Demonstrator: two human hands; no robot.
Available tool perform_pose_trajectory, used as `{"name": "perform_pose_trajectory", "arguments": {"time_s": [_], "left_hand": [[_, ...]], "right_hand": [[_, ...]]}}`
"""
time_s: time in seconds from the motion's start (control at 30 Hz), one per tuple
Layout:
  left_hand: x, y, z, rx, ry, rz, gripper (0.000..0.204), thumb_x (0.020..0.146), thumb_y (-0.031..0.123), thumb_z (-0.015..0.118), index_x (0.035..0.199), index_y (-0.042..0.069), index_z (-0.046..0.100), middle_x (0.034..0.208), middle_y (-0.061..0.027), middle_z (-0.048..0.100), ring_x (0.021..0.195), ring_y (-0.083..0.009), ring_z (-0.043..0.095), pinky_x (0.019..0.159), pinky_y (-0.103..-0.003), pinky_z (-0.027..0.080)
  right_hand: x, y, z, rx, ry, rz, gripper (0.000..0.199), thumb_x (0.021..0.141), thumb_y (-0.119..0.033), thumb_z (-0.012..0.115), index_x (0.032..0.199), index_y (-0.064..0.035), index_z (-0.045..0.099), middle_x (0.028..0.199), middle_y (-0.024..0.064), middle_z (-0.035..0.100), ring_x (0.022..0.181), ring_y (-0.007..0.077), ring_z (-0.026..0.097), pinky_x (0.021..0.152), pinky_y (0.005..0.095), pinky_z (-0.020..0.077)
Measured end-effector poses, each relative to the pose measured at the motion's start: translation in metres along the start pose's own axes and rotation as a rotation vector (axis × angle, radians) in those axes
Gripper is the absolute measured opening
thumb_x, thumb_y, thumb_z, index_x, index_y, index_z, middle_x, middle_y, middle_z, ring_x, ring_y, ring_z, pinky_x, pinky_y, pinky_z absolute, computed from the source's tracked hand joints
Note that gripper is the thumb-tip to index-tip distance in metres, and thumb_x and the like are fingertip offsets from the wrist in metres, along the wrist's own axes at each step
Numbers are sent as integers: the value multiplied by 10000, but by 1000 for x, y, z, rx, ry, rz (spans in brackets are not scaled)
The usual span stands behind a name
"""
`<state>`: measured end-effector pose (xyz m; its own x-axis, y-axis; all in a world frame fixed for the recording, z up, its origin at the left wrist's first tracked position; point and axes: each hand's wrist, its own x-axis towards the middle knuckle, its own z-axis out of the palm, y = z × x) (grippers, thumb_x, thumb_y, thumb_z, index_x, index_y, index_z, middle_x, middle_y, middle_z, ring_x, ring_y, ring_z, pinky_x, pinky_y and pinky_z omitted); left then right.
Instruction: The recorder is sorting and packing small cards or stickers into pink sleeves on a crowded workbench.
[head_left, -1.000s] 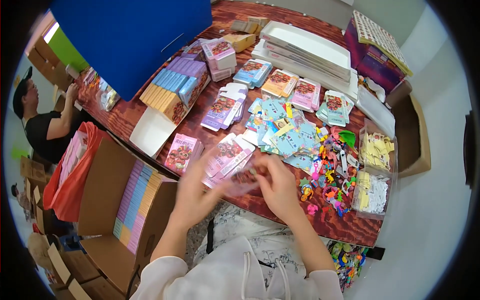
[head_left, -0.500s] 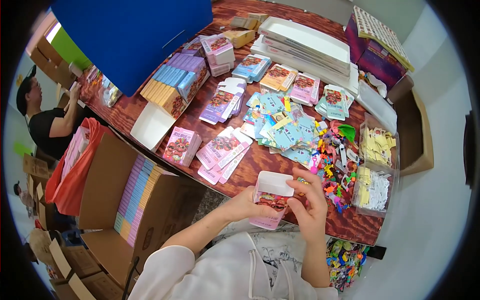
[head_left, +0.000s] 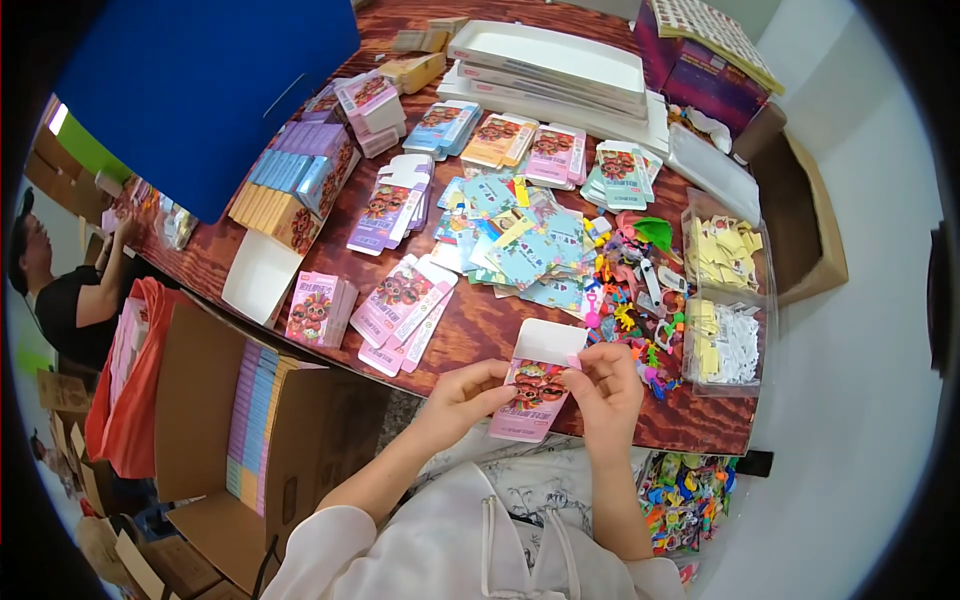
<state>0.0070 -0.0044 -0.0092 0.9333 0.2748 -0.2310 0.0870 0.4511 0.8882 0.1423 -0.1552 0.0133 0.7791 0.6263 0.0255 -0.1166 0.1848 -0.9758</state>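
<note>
Pinching pink flap-top carton [head_left: 530, 418]: left hand [head_left: 458, 400] at 9 o'clock edge, right hand [head_left: 610, 392] at 2; wood-grain table [head_left: 485, 335] 12, pale wall [head_left: 850, 420] 3.

Bright, even light is filling the room, and the pale wall [head_left: 850, 420] is glowing softly. A small white patch [head_left: 59, 118] is shining at the far upper left. The brown carton's [head_left: 325, 435] side is sitting in shadow. The hands [head_left: 608, 388] are looking clear. The counter [head_left: 690, 425] is bending, and black is ringing everything.
</note>
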Motion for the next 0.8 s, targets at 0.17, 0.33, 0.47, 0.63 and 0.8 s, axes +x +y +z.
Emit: {"name": "perform_pose_trajectory", "arguments": {"time_s": [0.17, 0.33, 0.47, 0.63, 0.8], "left_hand": [[-6, 11, 9, 74, 81, 147, 366, 921, -18, 673, 1277, -10, 590, 1137, -48, 652, 985, -109, 640, 868, -261, 527], [-10, 29, 16, 517, 109, 279, 483, 884, -35, 703, 1342, 10, 557, 1120, -76, 636, 980, -147, 672, 845, -293, 560], [-7, 31, 6, 528, 7, 214, 557, 859, -94, 697, 1375, 10, 514, 1212, -135, 619, 1059, -203, 683, 868, -316, 584], [-7, 19, 2, 372, -31, 173, 577, 854, -87, 713, 1354, 25, 449, 1205, -135, 621, 1036, -197, 683, 858, -330, 579], [-5, 21, 8, 465, -33, 91, 632, 851, -59, 736, 1368, 47, 387, 1190, -135, 628, 1008, -199, 684, 835, -337, 572]], "right_hand": [[-1, -4, 2, -74, -31, 43, 187, 909, 58, 669, 1073, 5, 596, 1012, 53, 643, 870, 83, 627, 779, 222, 506], [3, 2, -3, -55, -79, -37, 186, 896, 42, 666, 1073, 3, 624, 1092, 61, 618, 911, 103, 590, 807, 247, 484], [1, -10, 6, 5, -20, 33, 207, 890, 62, 651, 1086, 8, 615, 1088, 69, 620, 942, 122, 590, 853, 267, 479], [6, -5, -12, -110, -290, -76, 204, 892, 89, 639, 1073, 1, 609, 1164, 99, 623, 975, 122, 619, 848, 255, 504], [1, 8, -11, 1, -226, 31, 156, 898, 67, 647, 1041, 12, 622, 1117, 99, 645, 965, 105, 619, 842, 251, 507]]}}
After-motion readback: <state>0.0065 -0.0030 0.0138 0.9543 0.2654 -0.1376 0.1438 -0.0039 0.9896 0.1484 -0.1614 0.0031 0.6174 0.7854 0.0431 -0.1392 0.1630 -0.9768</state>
